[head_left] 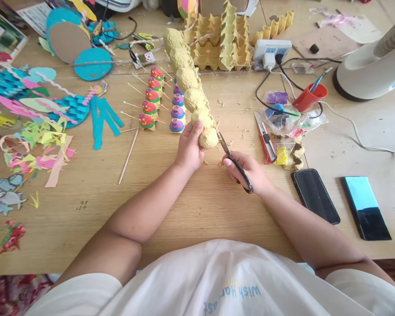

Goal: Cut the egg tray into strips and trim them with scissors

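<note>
My left hand point(190, 147) grips the near end of a long strip of yellow egg carton cups point(188, 81), which slants up and away over the table. Black-handled scissors point(235, 163) are in my right hand point(246, 169), with the blade tips against the right edge of the nearest cup. Whether the blades are parted is hard to see. Left of the strip stand two painted carton-cup caterpillars: a red and green one point(150, 100) with pins stuck in its sides, and a purple and blue one point(177, 112) partly covered by the strip.
Behind stand egg cartons point(207, 39) and a power strip point(271, 48) with cables. On the right lie a utility knife point(266, 138), a red cup point(311, 96), and two phones point(316, 195). Paper scraps point(36, 151), a thin stick point(129, 156) and blue paper crafts point(94, 63) fill the left.
</note>
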The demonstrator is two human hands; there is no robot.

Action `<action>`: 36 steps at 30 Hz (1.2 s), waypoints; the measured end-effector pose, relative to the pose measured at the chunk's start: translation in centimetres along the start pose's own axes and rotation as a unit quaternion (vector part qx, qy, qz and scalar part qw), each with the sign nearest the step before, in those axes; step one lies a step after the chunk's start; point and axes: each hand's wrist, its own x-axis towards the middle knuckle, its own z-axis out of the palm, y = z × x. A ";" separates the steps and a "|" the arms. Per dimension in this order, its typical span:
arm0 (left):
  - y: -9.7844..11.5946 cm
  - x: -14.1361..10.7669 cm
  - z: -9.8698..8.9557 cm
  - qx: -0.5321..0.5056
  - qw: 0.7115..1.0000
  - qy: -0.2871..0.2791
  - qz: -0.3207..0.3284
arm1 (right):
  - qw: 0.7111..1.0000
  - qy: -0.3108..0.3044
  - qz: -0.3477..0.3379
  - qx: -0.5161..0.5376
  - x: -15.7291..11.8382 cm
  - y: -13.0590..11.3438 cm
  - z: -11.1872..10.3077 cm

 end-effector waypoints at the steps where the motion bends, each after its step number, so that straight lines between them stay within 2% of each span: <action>1: 0.0 0.0 0.0 0.003 1.000 0.004 -0.003 | 1.000 -0.002 -0.002 0.000 0.0 0.0 0.0; 13: 0.5 -0.3 0.4 -0.023 0.999 -0.014 0.020 | 1.000 -0.015 -0.010 -0.005 0.2 0.3 0.0; 30: 0.2 0.3 0.1 0.028 0.999 0.022 0.026 | 0.999 0.012 -0.020 0.031 0.6 1.8 0.4; 36: 0.2 0.2 0.2 -0.009 0.999 -0.003 0.033 | 0.997 0.050 -0.049 -0.039 1.0 2.5 0.6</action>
